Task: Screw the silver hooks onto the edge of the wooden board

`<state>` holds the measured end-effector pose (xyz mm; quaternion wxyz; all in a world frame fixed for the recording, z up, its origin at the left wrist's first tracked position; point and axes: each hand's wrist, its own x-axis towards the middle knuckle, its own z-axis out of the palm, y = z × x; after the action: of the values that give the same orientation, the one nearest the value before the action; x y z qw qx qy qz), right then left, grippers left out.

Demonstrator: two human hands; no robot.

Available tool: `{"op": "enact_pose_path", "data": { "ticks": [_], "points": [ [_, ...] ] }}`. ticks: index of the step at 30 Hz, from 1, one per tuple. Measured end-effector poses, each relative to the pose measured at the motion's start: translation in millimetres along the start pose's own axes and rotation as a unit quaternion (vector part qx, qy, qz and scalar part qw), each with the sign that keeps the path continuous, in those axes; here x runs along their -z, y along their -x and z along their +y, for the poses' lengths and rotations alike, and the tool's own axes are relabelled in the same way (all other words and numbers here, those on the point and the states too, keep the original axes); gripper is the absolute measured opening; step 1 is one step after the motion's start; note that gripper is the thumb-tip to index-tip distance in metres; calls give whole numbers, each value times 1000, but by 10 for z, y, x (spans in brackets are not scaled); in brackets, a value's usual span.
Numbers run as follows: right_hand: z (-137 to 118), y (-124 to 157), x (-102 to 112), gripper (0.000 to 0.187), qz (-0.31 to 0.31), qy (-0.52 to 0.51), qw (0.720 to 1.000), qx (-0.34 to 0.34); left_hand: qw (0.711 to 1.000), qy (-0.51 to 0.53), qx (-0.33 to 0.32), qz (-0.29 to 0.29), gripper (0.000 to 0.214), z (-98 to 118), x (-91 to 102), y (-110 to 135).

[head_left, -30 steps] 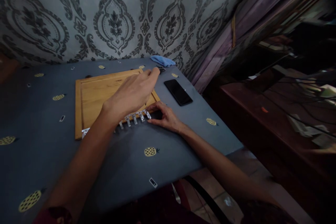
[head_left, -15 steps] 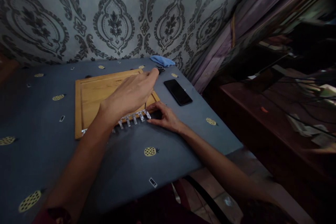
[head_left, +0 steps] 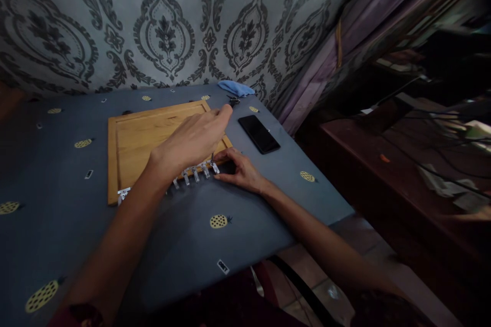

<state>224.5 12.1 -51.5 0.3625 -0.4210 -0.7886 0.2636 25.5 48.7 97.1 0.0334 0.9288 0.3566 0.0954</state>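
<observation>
A wooden cutting board lies on a grey-blue tablecloth with yellow dots. Along the board's front edge lies a metal hook rail with several hooks. My right hand rests on the cloth with its fingers pinched on the rail's right end. Just above the rail's right half hovers my left hand, fingers drawn together and pointing away from me. A thin dark piece pokes down from under it near the last hook; I cannot make out what it is.
A black phone lies right of the board. A blue cloth and a small dark object sit by the patterned wall. The table's right edge drops to a tiled floor; a dark wooden cabinet with cables stands beyond.
My left hand has sunk slightly toward the rail's right end, and the thin piece under it has come into sight. My right hand has stayed on the rail.
</observation>
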Motion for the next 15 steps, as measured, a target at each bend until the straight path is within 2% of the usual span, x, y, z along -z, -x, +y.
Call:
{"op": "enact_pose_path", "data": {
  "ticks": [15],
  "points": [
    [-7,1,-6,41,-2,-21,1000,-18,1000,-7,-8,-13,26,62,14,-2]
  ]
}}
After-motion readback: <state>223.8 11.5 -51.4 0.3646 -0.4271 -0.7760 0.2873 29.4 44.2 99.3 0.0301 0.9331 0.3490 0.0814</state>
